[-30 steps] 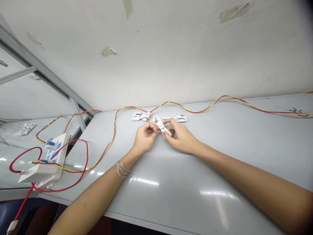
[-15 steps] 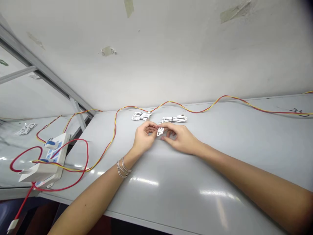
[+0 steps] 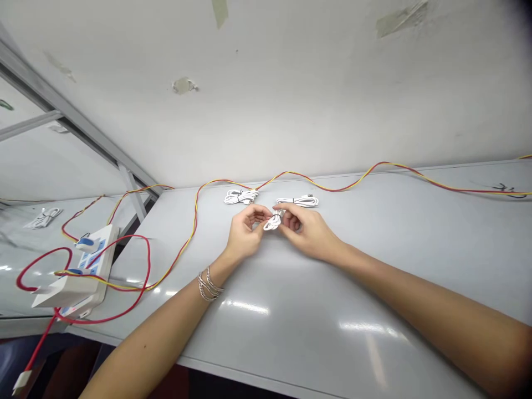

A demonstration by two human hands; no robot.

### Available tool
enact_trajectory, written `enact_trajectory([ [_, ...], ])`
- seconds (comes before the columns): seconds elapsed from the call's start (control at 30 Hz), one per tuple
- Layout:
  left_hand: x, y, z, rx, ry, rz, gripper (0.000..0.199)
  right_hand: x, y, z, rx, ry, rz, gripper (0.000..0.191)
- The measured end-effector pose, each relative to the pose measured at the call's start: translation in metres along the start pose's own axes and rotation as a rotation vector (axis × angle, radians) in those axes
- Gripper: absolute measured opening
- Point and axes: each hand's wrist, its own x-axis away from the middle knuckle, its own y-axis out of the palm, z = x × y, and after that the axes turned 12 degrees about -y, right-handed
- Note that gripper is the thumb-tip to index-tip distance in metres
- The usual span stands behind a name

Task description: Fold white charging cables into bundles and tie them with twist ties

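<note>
Between my hands is a small bundled white cable (image 3: 273, 221) with a dark tie around its middle. My left hand (image 3: 247, 230) closes on the bundle's left side with thumb and curled fingers. From the right, my right hand (image 3: 306, 230) pinches it between thumb and index finger. Just behind my hands lie two more white cables on the grey table (image 3: 257, 332): a coiled cable (image 3: 241, 197) behind the left hand and a longer, straighter cable (image 3: 298, 201) behind the right. Both have dark ties.
A twisted red and yellow wire (image 3: 332, 189) runs along the wall side. At left, a white power strip (image 3: 108, 244) carries plugs, an adapter and a looping red cord (image 3: 148, 260). Farther left lies another tied white cable (image 3: 45, 218). A metal frame (image 3: 132, 183) stands there.
The white cable bundle has turned in my fingers, so its loops and dark tie show more. My right fingers have closed in around it; my left hand has barely moved.
</note>
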Motion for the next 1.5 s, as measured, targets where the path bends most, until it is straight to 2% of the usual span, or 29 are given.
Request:
enact_trajectory([
  [0.1, -0.0005, -0.0001, -0.0018, 0.01, -0.034, -0.002, 0.019, -0.0015, -0.0006, -0.0003, 0.029, 0.025, 0.011, 0.021],
  [0.23, -0.0021, -0.0003, -0.0058, -0.004, -0.043, 0.048, 0.02, -0.0021, -0.0016, -0.0019, 0.062, 0.044, 0.026, 0.028],
  [0.37, -0.0025, -0.0001, -0.0069, -0.049, -0.05, 0.062, 0.015, -0.0019, -0.0022, -0.0039, 0.025, 0.05, -0.048, 0.038],
  [0.6, -0.0016, -0.0003, -0.0054, -0.145, -0.084, 0.08, 0.011, -0.0022, -0.0025, -0.0052, 0.009, 0.077, -0.104, 0.042],
  [0.87, -0.0004, 0.0001, -0.0048, -0.213, -0.062, 0.096, 0.003, -0.0034, -0.0029, -0.0071, 0.083, 0.067, -0.127, 0.032],
  [1.13, -0.0009, 0.0007, -0.0039, -0.134, -0.14, 0.096, 0.009, -0.0036, -0.0014, -0.0078, 0.13, 0.102, -0.123, 0.011],
  [1.33, -0.0018, -0.0001, -0.0039, -0.05, -0.185, 0.082, 0.014, -0.002, -0.0007, -0.0084, 0.183, 0.114, -0.137, 0.009],
  [1.5, -0.0016, -0.0012, -0.0026, 0.035, -0.203, 0.055, 0.017, -0.001, -0.0012, -0.0083, 0.197, 0.125, -0.16, 0.017],
])
